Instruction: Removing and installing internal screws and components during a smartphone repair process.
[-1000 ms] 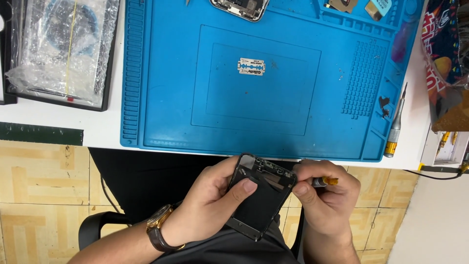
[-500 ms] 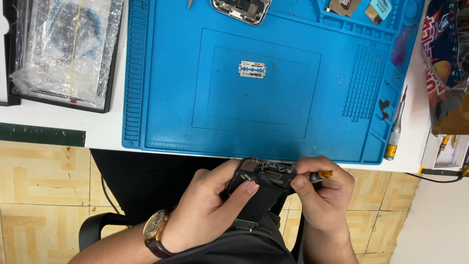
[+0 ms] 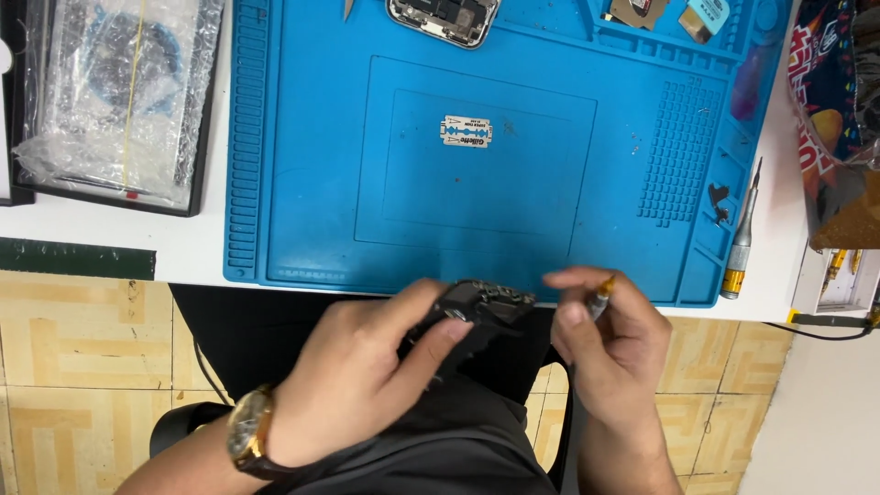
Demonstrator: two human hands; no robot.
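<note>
Pulled away from the dark phone part (image 3: 477, 316), my right hand (image 3: 610, 353) pinches a small screwdriver (image 3: 600, 298); my left hand (image 3: 367, 376) grips the part.

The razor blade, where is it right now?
In the head view the razor blade lies flat near the middle of the blue mat, apart from both hands, below the opened phone at the mat's top edge.

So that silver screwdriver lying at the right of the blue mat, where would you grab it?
Take the screwdriver by its slim silver barrel, with fingers coming from above and pinching its two long sides. It lies flat on the white table, tip pointing away, gold cap nearest the edge, and the mat crowds its left side.
</note>
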